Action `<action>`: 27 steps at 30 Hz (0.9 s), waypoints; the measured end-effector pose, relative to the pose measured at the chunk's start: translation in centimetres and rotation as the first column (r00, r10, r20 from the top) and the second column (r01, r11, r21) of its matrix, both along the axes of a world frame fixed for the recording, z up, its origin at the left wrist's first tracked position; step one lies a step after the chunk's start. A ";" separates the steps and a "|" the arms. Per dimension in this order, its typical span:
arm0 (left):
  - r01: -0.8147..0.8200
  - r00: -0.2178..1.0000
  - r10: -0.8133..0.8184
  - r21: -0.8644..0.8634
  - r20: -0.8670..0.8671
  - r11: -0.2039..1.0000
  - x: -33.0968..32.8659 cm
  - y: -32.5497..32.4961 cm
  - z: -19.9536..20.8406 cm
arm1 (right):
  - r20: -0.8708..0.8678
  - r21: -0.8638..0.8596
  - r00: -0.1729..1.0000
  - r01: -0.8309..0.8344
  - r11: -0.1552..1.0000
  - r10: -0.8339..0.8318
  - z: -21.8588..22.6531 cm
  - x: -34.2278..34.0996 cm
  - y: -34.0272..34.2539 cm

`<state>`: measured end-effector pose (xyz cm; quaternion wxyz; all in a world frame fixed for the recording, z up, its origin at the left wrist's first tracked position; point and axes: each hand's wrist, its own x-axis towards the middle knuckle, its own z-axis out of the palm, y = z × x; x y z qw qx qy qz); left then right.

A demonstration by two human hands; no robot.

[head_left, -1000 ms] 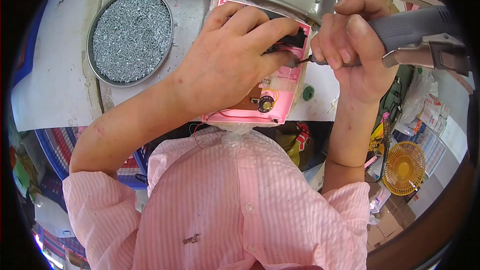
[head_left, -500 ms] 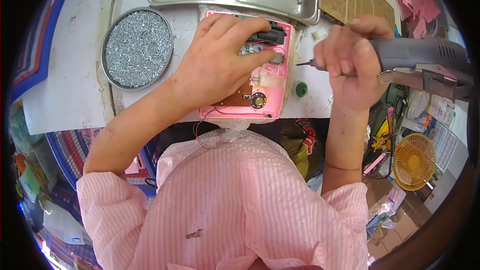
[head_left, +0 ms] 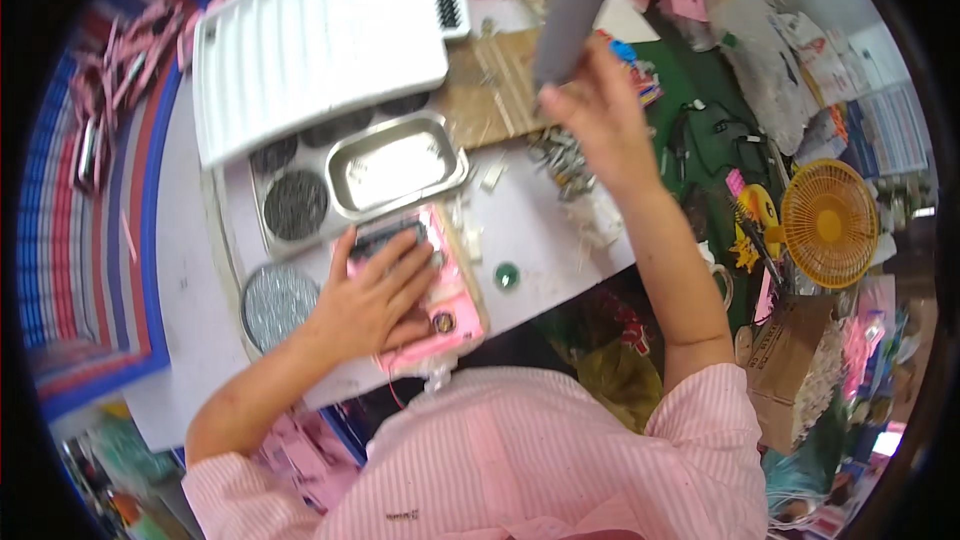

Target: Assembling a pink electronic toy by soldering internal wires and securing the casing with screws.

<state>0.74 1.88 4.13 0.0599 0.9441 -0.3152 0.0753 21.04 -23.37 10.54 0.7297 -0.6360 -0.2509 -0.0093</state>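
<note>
Tabletop (head_left: 545, 230): pink case (head_left: 455, 282) under left hand (head_left: 372, 302)

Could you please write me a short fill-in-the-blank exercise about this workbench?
The left hand rests on a casing whose main colour is ____.
The right hand is at a power tool coloured ____.
A small round piece on the casing's right is ____ in colour.
The round dish lies on the casing's ____ side.
Missing words: pink; grey; green; left.

pink casing (head_left: 453, 290): open-faced, components exposed, lying on white table (head_left: 548, 258) | grey power tool (head_left: 585, 5): blurred, well apart from casing
</note>
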 end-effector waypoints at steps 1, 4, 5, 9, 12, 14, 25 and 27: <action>0.037 0.999 -0.037 0.021 -0.015 0.999 0.0 0.2 -0.1 | 0.153 -0.088 0.988 0.052 0.995 -0.038 -1.3 1.0 -0.9; 0.111 0.989 -0.096 0.128 -0.112 0.986 -0.6 1.2 -0.2 | 0.084 -0.355 0.992 0.117 0.928 -0.092 -2.9 5.5 -4.6; 0.132 0.980 -0.108 0.131 -0.169 0.983 -0.4 1.3 0.0 | 0.158 -0.444 0.973 0.224 0.867 -0.171 -3.4 8.7 -6.2; 0.150 0.972 -0.126 0.115 -0.198 0.982 -0.5 1.8 0.1 | 0.308 -0.638 0.906 0.424 0.643 -0.291 -2.6 24.2 -10.2; 0.103 0.962 -0.073 0.104 -0.264 0.989 -0.8 2.0 0.4 | 0.236 -0.850 0.966 0.150 0.506 0.110 -1.1 27.5 -2.3; 0.089 0.958 -0.056 0.105 -0.280 0.990 -1.0 1.9 0.4 | 0.480 -0.862 0.796 0.351 0.366 0.369 -2.7 28.4 4.2; 0.161 0.953 -0.115 0.149 -0.279 0.976 -0.4 1.2 0.5 | 0.625 -0.751 0.674 0.657 0.067 0.395 -3.5 32.7 8.8; 0.160 0.951 -0.120 0.120 -0.286 0.980 0.0 1.2 0.7 | 0.712 -0.695 0.653 0.707 0.128 0.260 -0.1 31.3 7.1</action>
